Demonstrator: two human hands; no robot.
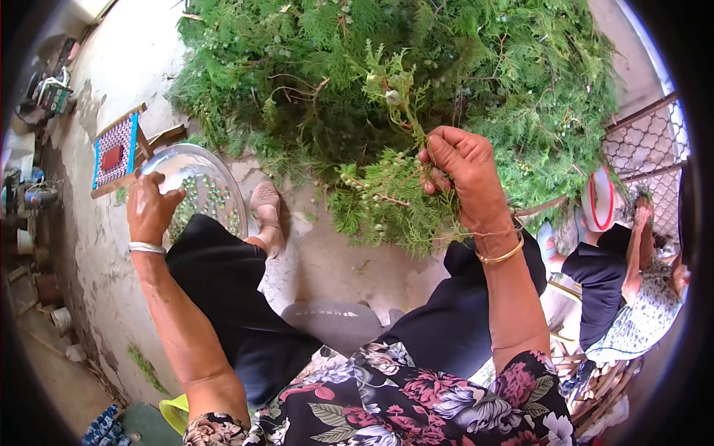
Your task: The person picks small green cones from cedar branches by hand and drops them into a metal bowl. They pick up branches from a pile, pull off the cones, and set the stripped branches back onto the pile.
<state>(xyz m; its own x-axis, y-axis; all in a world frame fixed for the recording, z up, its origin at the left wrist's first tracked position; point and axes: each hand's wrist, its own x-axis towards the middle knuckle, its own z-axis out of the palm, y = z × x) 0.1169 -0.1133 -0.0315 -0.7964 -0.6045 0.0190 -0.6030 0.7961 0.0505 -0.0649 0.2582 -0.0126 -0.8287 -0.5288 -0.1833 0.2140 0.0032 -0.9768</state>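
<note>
My right hand (462, 169) is closed around a green conifer sprig (401, 97), which rises up and to the left from the fingers. More leafy twigs (394, 197) hang below and beside that hand. At the left, my left hand (152, 207) is over the near rim of a round metal tray (236, 178), its fingers curled with thumb and fingertips close together. Whatever it may hold is too small to make out. Many small green and pale pieces (201, 204) lie scattered in the tray.
A large heap of conifer branches (297, 44) fills the area ahead. A woven stool (115, 154) stands beyond the tray. At the right, a co-worker (632, 297) sits near a red-rimmed round container (598, 199) and a metal lattice (647, 145).
</note>
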